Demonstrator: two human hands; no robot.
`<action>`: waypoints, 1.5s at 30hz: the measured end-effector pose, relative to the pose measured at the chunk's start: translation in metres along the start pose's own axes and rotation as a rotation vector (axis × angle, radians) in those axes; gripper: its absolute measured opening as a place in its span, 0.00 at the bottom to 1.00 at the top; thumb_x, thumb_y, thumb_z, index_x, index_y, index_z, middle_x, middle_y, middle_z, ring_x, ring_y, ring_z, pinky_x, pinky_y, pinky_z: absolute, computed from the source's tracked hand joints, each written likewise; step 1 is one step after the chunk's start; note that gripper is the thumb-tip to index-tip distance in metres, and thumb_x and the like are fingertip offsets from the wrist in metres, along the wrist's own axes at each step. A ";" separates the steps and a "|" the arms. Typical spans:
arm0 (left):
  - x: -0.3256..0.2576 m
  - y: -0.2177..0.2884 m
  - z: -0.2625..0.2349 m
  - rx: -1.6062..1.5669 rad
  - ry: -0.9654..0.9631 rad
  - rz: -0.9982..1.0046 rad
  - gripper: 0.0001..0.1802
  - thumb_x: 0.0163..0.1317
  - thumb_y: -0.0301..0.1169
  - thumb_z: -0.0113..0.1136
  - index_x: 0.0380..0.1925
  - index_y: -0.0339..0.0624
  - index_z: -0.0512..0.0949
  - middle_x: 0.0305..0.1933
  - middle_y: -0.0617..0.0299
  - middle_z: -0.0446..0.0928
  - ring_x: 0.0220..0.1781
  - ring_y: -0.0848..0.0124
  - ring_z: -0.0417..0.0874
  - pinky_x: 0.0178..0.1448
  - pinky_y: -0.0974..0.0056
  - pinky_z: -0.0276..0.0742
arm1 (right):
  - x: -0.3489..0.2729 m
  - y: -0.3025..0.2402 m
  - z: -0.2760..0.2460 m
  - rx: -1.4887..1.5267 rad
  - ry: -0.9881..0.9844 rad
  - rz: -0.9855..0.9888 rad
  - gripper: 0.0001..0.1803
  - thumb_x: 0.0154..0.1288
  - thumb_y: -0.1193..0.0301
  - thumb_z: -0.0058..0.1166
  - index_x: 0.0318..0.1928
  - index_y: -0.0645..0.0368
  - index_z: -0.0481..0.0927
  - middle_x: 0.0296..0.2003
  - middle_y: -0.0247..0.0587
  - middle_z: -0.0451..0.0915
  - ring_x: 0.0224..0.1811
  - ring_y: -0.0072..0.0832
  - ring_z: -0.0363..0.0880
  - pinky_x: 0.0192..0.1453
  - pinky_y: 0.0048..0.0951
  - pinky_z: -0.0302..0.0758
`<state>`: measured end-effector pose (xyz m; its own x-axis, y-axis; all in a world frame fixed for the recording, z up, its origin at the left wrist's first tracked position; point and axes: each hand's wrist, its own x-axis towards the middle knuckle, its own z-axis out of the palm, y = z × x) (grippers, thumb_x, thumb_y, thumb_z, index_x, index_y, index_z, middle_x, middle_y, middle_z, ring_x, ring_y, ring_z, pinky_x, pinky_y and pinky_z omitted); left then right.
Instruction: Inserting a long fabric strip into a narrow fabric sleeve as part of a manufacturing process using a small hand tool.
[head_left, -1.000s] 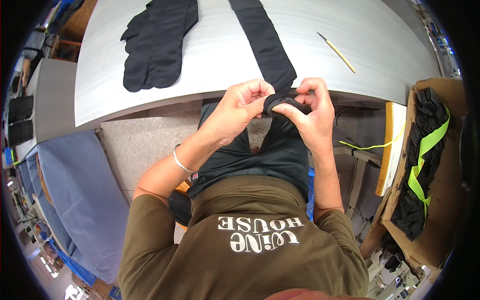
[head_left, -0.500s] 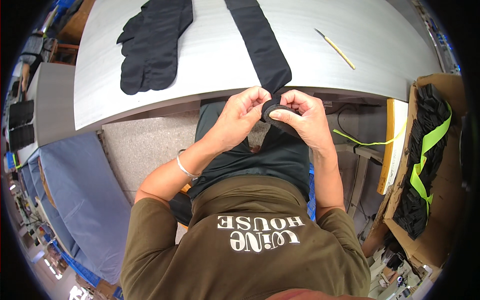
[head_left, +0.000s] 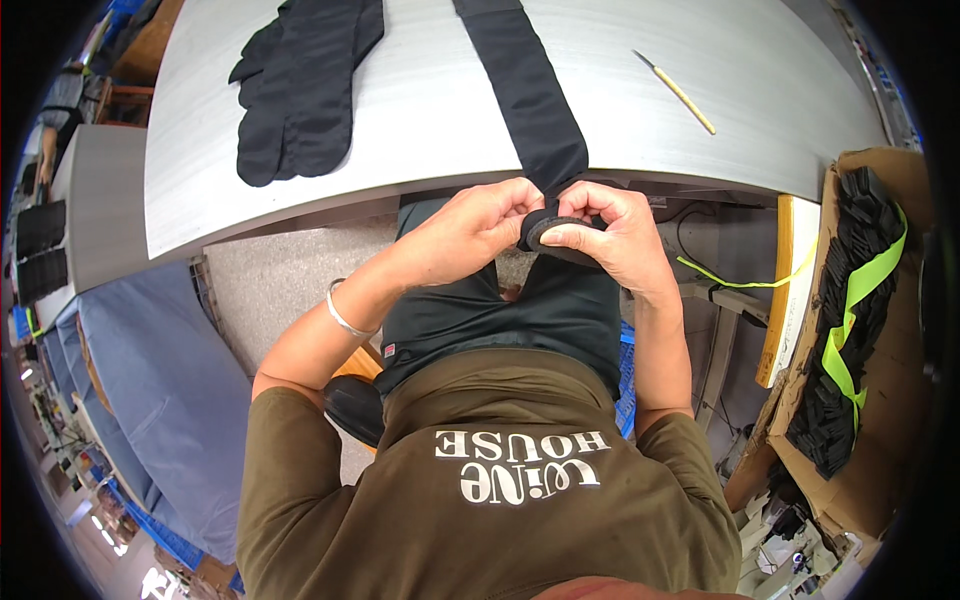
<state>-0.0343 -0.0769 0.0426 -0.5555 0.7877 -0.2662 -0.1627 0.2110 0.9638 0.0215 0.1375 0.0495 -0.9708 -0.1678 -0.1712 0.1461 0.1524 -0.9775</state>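
Observation:
A long black fabric strip (head_left: 535,100) runs over the near edge of the table and down to my hands. At its lower end is a rounded, dark, layered piece (head_left: 568,246), like a rolled or folded band. My right hand (head_left: 628,238) is closed on this piece, thumb on top and fingers behind. My left hand (head_left: 482,225) pinches the fabric strip close beside it, with fingertips partly hidden. Both hands are just off the table edge, above my lap. Whether the rounded piece is joined to the strip cannot be made out.
On the white table (head_left: 420,110) lie a stack of black cloth pieces (head_left: 300,110) and a thin pale-handled tool with a dark tip (head_left: 678,95). At right, a cardboard box (head_left: 900,440) holds black pieces (head_left: 815,430) and a neon-yellow strip (head_left: 838,372). Blue-grey cloth (head_left: 160,370) hangs at left.
My left forearm and wrist have shifted a little to the left and up. The rounded piece has tipped flatter in my right hand. Both hands keep their hold.

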 end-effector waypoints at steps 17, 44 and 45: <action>-0.008 -0.010 0.021 0.293 0.294 0.198 0.03 0.70 0.24 0.48 0.40 0.37 0.66 0.36 0.57 0.68 0.35 0.67 0.69 0.43 0.64 0.70 | -0.006 0.008 0.010 0.006 0.010 0.019 0.09 0.53 0.76 0.70 0.29 0.62 0.79 0.27 0.26 0.76 0.31 0.15 0.68 0.37 0.19 0.67; -0.014 -0.014 0.025 -0.088 0.073 -0.039 0.03 0.74 0.27 0.47 0.43 0.40 0.67 0.38 0.68 0.69 0.37 0.79 0.69 0.43 0.71 0.70 | -0.016 0.017 0.018 0.279 -0.015 0.111 0.08 0.60 0.76 0.67 0.33 0.62 0.79 0.27 0.27 0.79 0.29 0.09 0.73 0.32 0.14 0.69; -0.014 -0.015 0.025 -0.070 0.096 -0.028 0.03 0.73 0.26 0.47 0.42 0.40 0.67 0.38 0.66 0.69 0.37 0.78 0.69 0.44 0.70 0.71 | -0.017 0.017 0.019 0.279 -0.016 0.111 0.08 0.60 0.76 0.67 0.33 0.62 0.79 0.27 0.27 0.79 0.29 0.09 0.73 0.32 0.14 0.69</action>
<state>-0.0031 -0.0769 0.0319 -0.6254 0.7221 -0.2956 -0.2333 0.1885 0.9540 0.0440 0.1244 0.0335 -0.9432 -0.1804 -0.2788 0.2999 -0.1023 -0.9485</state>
